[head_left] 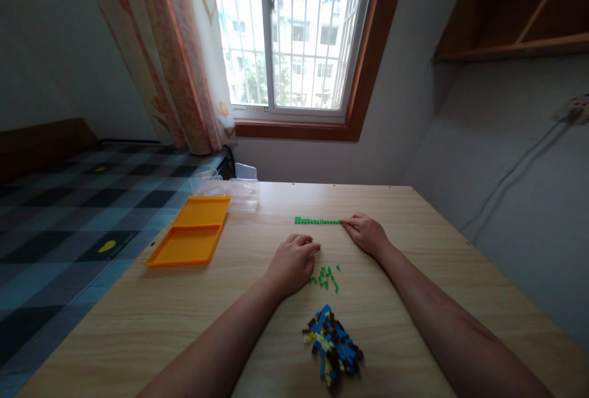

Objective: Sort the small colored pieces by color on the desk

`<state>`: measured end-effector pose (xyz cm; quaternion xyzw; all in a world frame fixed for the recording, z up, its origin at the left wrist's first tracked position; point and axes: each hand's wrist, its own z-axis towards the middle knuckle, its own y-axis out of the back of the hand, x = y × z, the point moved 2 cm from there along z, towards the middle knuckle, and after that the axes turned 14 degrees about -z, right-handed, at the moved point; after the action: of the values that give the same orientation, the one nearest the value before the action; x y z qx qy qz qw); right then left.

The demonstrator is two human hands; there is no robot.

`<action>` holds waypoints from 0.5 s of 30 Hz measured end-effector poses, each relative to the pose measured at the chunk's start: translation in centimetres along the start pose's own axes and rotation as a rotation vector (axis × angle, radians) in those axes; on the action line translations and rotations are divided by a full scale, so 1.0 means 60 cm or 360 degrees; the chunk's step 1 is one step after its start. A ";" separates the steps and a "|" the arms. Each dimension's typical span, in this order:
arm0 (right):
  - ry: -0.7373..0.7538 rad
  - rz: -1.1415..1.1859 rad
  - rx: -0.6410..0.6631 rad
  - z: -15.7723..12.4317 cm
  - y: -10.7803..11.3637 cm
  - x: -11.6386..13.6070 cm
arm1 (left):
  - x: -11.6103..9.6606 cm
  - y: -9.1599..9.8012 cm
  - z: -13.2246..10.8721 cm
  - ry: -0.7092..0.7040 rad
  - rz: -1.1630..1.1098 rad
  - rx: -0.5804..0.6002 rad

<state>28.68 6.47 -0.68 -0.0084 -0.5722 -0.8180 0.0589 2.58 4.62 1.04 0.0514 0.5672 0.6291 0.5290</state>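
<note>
A straight row of small green building blocks lies across the middle of the table, with larger blocks at its left end. At the row's right end, my right hand has its fingertips pressed together on a green block, which they mostly hide. My left hand rests on the table below the row, its fingers loosely bent and apart, with no block visible in them. Just right of that hand lie several loose green blocks. Nearer to me sits a heap of blue, dark brown and pale yellow blocks.
An orange two-compartment tray lies at the table's left edge. Behind it stand clear plastic boxes. Beyond the wooden table are a checked bed on the left, a curtained window ahead and a wall on the right.
</note>
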 end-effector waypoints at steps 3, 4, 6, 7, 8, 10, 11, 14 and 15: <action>-0.0007 0.0003 -0.0001 0.001 -0.001 -0.001 | 0.000 0.000 0.001 0.0004 -0.0006 -0.0005; -0.0013 0.0008 -0.0010 0.001 -0.002 -0.001 | 0.000 0.000 0.001 0.0009 -0.0005 -0.0005; -0.0018 0.0022 -0.0030 0.001 -0.003 -0.003 | 0.000 -0.001 0.001 0.0020 0.0000 -0.0001; -0.0016 0.0029 -0.0036 0.001 -0.004 -0.003 | 0.000 -0.001 0.000 0.0026 0.0001 0.0000; -0.0012 0.0033 -0.0037 0.001 -0.005 -0.004 | 0.001 -0.001 0.000 0.0033 -0.0001 -0.0002; -0.0001 0.0033 -0.0027 0.001 -0.006 -0.004 | 0.001 -0.001 0.000 0.0052 -0.0013 -0.0022; -0.0003 0.0030 -0.0024 0.001 -0.006 -0.005 | 0.001 -0.001 -0.001 0.0063 -0.0024 -0.0038; -0.0016 0.0020 -0.0019 0.002 -0.006 -0.004 | 0.002 0.000 0.000 0.0079 -0.0062 -0.0079; -0.0018 0.0020 -0.0019 0.002 -0.006 -0.004 | 0.002 0.000 0.000 0.0079 -0.0071 -0.0086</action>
<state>28.87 6.73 -0.96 -0.0170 -0.5676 -0.8209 0.0607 2.50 4.70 0.99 0.0089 0.5640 0.6334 0.5298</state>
